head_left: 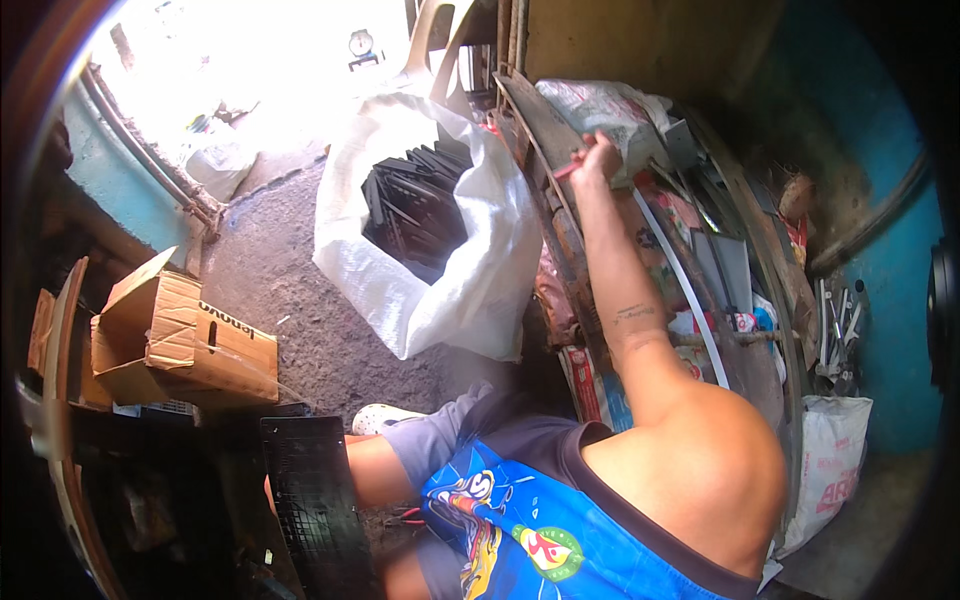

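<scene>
My right arm reaches far forward to the right. At its end my right hand is closed round a slim red handle, whose tool kind I cannot make out. The hand is over the edge of a cluttered shelf, beside a worn board and a white plastic bag. A flat black panel with a grid of small openings, like a keyboard part, rests upright by my legs at the lower left. My left hand does not show.
A large white sack full of thin black plastic pieces stands ahead. An open cardboard box is at left. On the right, metal strips stand above another white sack. A dial scale stands far off.
</scene>
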Demonstrator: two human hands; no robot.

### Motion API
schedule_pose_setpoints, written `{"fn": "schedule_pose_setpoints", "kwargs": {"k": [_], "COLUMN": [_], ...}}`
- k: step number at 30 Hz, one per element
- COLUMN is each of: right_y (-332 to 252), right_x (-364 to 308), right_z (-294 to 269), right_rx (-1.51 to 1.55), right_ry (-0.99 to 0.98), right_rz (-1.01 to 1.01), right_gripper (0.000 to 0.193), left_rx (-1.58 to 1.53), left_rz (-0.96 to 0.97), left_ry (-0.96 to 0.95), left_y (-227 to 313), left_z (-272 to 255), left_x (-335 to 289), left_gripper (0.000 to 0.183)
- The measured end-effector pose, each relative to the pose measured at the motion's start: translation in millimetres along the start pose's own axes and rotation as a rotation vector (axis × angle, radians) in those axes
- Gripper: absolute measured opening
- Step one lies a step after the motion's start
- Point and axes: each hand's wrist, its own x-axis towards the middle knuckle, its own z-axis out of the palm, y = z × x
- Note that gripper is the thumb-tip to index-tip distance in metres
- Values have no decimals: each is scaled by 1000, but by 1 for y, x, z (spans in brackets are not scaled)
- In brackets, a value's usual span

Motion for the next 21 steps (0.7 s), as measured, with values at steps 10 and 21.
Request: {"fn": "schedule_pose_setpoints", "kwargs": {"k": [10, 21], "right_y": [-20, 138], "right_x": [-255, -440], "right_z": [63, 16], "right_rx": [-153, -1429], "right_ry": [-1760, -2195], "right_rz": [153, -32], "right_gripper": [22, 45], "left_rx": [508, -102], "left_rz": [-76, -688], "left_ry": [48, 687], "left_y": [-15, -78], "left_z": [-58, -7], "left_x": [-43, -182], "left_gripper": [30, 49]}}
